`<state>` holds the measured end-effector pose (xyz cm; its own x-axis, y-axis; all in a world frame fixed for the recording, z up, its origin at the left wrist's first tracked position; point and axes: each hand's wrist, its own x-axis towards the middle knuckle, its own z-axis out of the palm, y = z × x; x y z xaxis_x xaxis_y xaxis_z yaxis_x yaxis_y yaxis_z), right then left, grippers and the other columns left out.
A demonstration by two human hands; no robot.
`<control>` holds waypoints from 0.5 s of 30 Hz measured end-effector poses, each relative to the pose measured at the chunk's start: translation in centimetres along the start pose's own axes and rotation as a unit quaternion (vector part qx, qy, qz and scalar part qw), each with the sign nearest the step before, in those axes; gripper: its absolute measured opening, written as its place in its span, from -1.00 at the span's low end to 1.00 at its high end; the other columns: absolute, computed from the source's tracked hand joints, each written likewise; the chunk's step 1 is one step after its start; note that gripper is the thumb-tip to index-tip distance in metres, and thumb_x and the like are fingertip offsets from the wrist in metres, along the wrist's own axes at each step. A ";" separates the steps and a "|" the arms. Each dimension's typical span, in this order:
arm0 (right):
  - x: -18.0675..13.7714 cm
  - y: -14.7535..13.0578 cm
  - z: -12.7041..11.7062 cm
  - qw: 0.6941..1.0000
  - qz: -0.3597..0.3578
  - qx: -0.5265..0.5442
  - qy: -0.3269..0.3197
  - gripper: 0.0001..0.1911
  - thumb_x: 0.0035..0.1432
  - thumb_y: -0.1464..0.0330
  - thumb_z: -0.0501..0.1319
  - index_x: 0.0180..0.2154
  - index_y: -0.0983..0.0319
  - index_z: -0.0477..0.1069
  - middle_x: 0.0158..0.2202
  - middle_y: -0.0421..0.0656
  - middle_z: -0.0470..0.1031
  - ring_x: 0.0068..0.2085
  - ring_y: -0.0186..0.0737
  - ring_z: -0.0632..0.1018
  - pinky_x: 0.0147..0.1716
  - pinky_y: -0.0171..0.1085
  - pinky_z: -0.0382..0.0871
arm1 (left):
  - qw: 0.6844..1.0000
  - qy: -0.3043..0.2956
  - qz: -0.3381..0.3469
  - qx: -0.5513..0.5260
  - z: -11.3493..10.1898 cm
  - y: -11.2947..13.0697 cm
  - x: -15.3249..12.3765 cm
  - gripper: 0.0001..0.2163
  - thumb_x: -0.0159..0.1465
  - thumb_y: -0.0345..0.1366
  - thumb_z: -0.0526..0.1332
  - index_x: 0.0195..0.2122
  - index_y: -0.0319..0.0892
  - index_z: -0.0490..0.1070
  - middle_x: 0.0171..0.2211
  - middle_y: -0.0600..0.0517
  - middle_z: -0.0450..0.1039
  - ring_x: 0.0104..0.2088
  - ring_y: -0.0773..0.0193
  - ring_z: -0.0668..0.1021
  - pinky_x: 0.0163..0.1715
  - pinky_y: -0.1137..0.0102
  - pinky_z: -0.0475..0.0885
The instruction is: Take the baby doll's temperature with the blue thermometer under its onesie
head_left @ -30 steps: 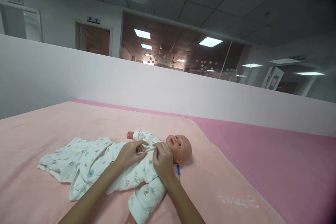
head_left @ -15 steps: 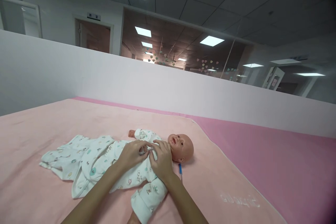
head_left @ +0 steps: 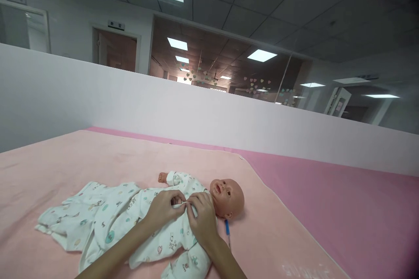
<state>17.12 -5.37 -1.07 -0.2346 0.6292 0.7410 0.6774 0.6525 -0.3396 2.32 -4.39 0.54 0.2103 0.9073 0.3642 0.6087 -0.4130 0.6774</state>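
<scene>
A baby doll (head_left: 231,198) lies on its back, head to the right, in a white printed baby gown (head_left: 163,237). My left hand (head_left: 165,207) is closed in a pinch on a thin white edge of the gown at the doll's chest. Close beside it, my right hand (head_left: 203,216) pinches the same part just below the doll's chin, fingertips almost touching the left ones. Whether they grip a tie or a hem I cannot tell. One doll hand (head_left: 163,177) pokes out of the far sleeve, and the gown's lower part spreads out to the left.
Beneath the doll is a peach blanket (head_left: 108,152) over a pink mat (head_left: 310,187). A blue strip (head_left: 227,227) with a thin cord lies by the doll's head. A low white wall (head_left: 196,111) runs along the back, with windows and a door beyond.
The view has tilted up slightly, so the doll and hands sit lower. My fingertips have shifted a little on the gown's edge, and both hands stay at the chest.
</scene>
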 end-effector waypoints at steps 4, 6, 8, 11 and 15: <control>0.0 0.2 0.0 1.000 0.005 0.001 -0.020 -0.87 0.09 0.50 0.03 -0.43 0.21 0.29 -0.41 -0.20 0.35 -0.33 -0.25 0.30 -0.27 -0.23 0.10 | 1.000 -0.013 -0.009 -0.002 0.3 -0.6 0.5 -0.91 0.00 -0.30 0.14 -0.48 -0.17 0.38 -0.62 0.16 0.24 -0.55 0.43 0.30 -0.55 0.54 0.10; 0.0 0.3 0.1 1.000 0.003 0.003 -0.015 -0.86 0.09 0.50 0.03 -0.43 0.21 0.29 -0.42 -0.20 0.35 -0.34 -0.24 0.30 -0.27 -0.23 0.10 | 0.999 -0.026 -0.016 -0.019 0.4 -0.9 0.7 -0.90 0.01 -0.28 0.14 -0.49 -0.17 0.37 -0.64 0.17 0.17 -0.57 0.44 0.26 -0.56 0.54 0.08; 0.0 0.5 0.2 1.000 -0.002 0.006 -0.007 -0.87 0.09 0.50 0.03 -0.44 0.21 0.29 -0.43 -0.20 0.35 -0.34 -0.24 0.30 -0.29 -0.23 0.09 | 0.998 -0.039 -0.024 -0.041 0.4 -1.1 0.8 -0.87 0.03 -0.24 0.14 -0.49 -0.19 0.36 -0.65 0.18 0.10 -0.58 0.45 0.21 -0.57 0.54 0.06; -0.1 0.6 0.4 1.000 -0.004 0.005 -0.004 -0.88 0.08 0.51 0.03 -0.44 0.22 0.28 -0.43 -0.20 0.34 -0.35 -0.24 0.30 -0.31 -0.24 0.09 | 0.995 -0.061 -0.023 -0.071 0.1 -1.1 0.9 -0.81 0.06 -0.18 0.13 -0.48 -0.21 0.36 -0.65 0.17 0.04 -0.58 0.45 0.17 -0.57 0.54 0.04; -0.2 0.4 0.3 1.000 0.000 -0.003 -0.002 -0.87 0.10 0.49 0.01 -0.43 0.22 0.28 -0.44 -0.19 0.34 -0.35 -0.25 0.30 -0.31 -0.25 0.09 | 0.987 -0.109 -0.007 -0.115 -0.9 -0.6 0.7 -0.82 0.06 -0.22 0.13 -0.42 -0.23 0.38 -0.62 0.16 0.07 -0.56 0.44 0.19 -0.56 0.54 0.07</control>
<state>17.28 -5.09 -1.52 -0.2383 0.6310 0.7383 0.6820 0.6499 -0.3353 1.45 -3.59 0.98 0.3791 0.8977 0.2245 0.4285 -0.3853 0.8172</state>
